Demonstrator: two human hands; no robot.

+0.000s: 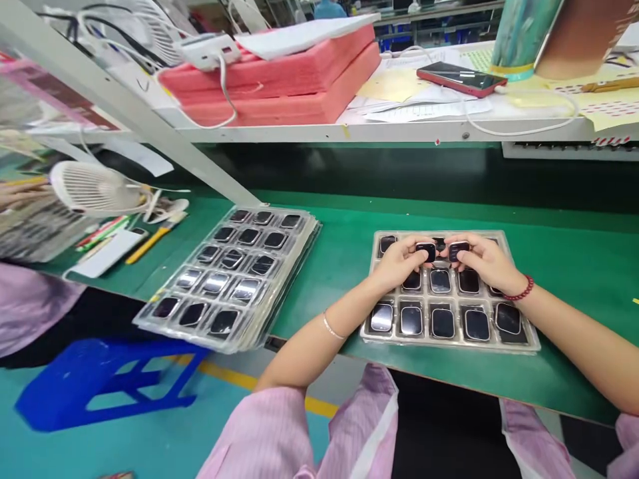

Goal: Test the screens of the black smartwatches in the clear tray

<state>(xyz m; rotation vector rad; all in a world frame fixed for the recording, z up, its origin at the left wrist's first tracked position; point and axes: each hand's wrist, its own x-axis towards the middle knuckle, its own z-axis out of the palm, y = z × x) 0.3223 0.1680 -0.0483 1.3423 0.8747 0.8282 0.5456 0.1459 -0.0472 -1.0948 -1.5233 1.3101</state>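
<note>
Both hands are over the back row of a clear plastic tray [449, 344] on the green bench, which holds several dark square watch-like pieces [442, 323]. My left hand [399, 261] pinches one black-faced piece [426, 251] between thumb and fingers. A similar piece [458, 251] is gripped in my right hand [484, 261], a short gap away from the first. Both pieces are raised above the compartments, faces toward me. The fingers partly hide the back row.
A stack of similar filled trays [214, 283] lies to the left. Beyond it are a white fan [94, 188], a yellow cutter [150, 245] and a slanted metal post [150, 113]. A shelf [319, 133] spans behind, bearing red foam blocks [279, 86] and a phone [462, 78]. A blue stool [84, 379] stands below left.
</note>
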